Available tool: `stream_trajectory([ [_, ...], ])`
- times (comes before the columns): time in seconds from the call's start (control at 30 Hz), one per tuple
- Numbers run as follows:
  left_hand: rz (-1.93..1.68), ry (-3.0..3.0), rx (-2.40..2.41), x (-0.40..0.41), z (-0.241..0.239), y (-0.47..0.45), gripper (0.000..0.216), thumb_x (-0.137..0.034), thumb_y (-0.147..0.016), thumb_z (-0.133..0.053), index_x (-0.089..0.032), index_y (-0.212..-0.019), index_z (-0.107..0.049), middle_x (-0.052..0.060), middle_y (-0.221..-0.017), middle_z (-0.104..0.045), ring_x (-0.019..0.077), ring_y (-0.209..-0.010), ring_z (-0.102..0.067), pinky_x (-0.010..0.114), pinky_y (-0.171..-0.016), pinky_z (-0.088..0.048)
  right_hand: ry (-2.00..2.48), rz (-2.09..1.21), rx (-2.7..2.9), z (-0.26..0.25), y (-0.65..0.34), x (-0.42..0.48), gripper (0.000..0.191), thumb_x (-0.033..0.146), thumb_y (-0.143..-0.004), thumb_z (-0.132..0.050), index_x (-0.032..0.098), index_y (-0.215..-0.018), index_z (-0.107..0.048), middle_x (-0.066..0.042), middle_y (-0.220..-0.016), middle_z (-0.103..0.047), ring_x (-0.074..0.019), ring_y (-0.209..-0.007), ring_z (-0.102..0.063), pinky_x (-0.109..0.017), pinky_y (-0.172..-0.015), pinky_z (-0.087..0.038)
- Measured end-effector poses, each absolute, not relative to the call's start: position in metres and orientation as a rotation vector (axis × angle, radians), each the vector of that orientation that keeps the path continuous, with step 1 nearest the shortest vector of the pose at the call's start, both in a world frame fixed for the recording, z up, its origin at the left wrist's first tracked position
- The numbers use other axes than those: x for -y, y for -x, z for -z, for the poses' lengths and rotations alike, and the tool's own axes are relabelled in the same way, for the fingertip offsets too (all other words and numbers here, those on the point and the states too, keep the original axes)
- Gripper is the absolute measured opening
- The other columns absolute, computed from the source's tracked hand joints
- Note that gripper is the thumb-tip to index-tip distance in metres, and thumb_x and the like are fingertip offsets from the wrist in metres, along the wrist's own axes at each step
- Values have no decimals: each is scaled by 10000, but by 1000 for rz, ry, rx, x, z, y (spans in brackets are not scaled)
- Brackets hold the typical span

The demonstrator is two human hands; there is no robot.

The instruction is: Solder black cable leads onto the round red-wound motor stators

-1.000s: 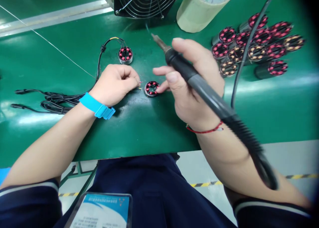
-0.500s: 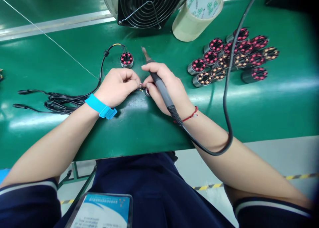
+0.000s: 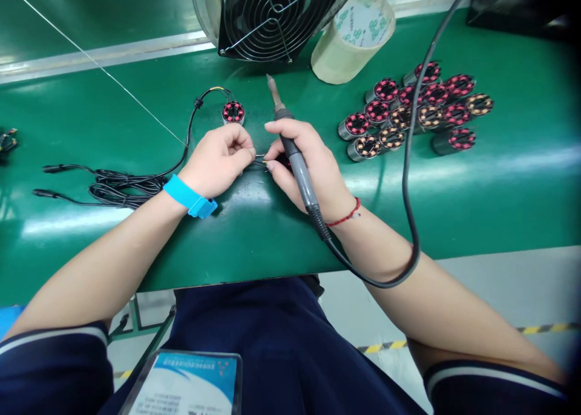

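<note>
We take the black fan [image 3: 272,16] at the back of the green bench [image 3: 476,185] as our landmark. Straight in front of it, toward us, our 2 hands meet. Our left hand [image 3: 220,161], with a blue wrist strap [image 3: 189,196] behind it, is curled with thumb and forefinger pinched together on thin wire ends [image 3: 259,159]. Our right hand [image 3: 308,167] touches those same wire ends with its fingertips and has the soldering iron [image 3: 293,149] tucked along the palm, fingers closed around its dark grip, the metal tip pointing up toward the fan. A small wound stator [image 3: 282,158] sits under the right fingers, mostly hidden, so we cannot tell how it is held. The iron's black cord [image 3: 411,179] loops off the wrist, past a red string bracelet [image 3: 347,212], and climbs to the right of the fan. Just in front of the fan and left of the iron's tip lies another stator [image 3: 233,112], already joined to a black cable [image 3: 122,182] that runs away to the left into a loose coil. Right of the fan stands a roll of tape [image 3: 351,40], and farther right and nearer us is a cluster of red and copper stators [image 3: 408,112], standing close together.
</note>
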State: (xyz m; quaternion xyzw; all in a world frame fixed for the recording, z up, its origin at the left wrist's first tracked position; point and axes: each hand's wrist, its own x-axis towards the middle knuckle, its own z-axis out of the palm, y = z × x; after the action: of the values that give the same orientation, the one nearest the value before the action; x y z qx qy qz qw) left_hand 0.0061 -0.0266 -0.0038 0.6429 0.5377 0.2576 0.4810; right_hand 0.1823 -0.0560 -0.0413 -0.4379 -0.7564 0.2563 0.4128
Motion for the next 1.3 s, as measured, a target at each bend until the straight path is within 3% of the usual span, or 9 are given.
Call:
stream_trajectory([
  [0.17,-614,-1526,-1273,28,-3,-6,59,-200,-710,-587,-188,-710,-529,-2,-641,-577,127,-601,-543,283,-611,-444,1086,-726,1846,39,-182,55,431,143,-814,-566,311,-1207,-511,9,-872,-667,-227,-889,-640,-464,-936,-501],
  [0.43,-580,-1599,-1211,29,-5,-3,58,-216,-728,-612,-186,-711,-566,7,-653,-606,136,-633,-561,287,-640,-452,1038,-797,1738,39,-180,54,404,252,-836,-630,275,-1218,-501,25,-849,-659,-163,-780,-654,-367,-867,-536],
  [0.63,-527,-1721,-1121,28,-6,-2,64,-224,-748,-611,-169,-717,-609,-7,-652,-586,118,-611,-529,271,-613,-426,953,-741,1713,32,-179,57,382,132,-805,-604,268,-1154,-528,16,-892,-647,-148,-743,-645,-376,-877,-541],
  [0.87,-583,-1868,-1193,25,0,0,88,-213,-724,-580,-157,-684,-635,-10,-677,-593,105,-617,-509,267,-631,-428,1036,-726,1701,35,-181,55,367,217,-833,-632,288,-1180,-535,13,-888,-668,-190,-879,-678,-388,-902,-551],
  [1.1,-579,-2060,-1188,23,5,3,108,-193,-721,-563,-172,-620,-595,2,-696,-572,125,-682,-531,292,-692,-457,1231,-628,1606,-5,-204,78,276,278,-912,-599,273,-1184,-650,-9,-1217,-671,-151,-792,-701,-358,-775,-586],
  [1.2,-562,-2102,-1188,24,6,1,116,-172,-715,-558,-179,-601,-576,6,-698,-573,135,-699,-540,303,-717,-468,1253,-565,1539,-5,-204,102,281,282,-892,-641,299,-1172,-665,0,-1136,-694,-169,-821,-691,-366,-794,-583],
  [1.3,-550,-2109,-1186,24,8,0,117,-149,-705,-555,-185,-595,-574,10,-706,-583,143,-706,-549,311,-723,-474,1256,-486,1499,11,-197,121,271,245,-851,-683,297,-1116,-658,0,-989,-708,-161,-743,-692,-325,-692,-583],
])
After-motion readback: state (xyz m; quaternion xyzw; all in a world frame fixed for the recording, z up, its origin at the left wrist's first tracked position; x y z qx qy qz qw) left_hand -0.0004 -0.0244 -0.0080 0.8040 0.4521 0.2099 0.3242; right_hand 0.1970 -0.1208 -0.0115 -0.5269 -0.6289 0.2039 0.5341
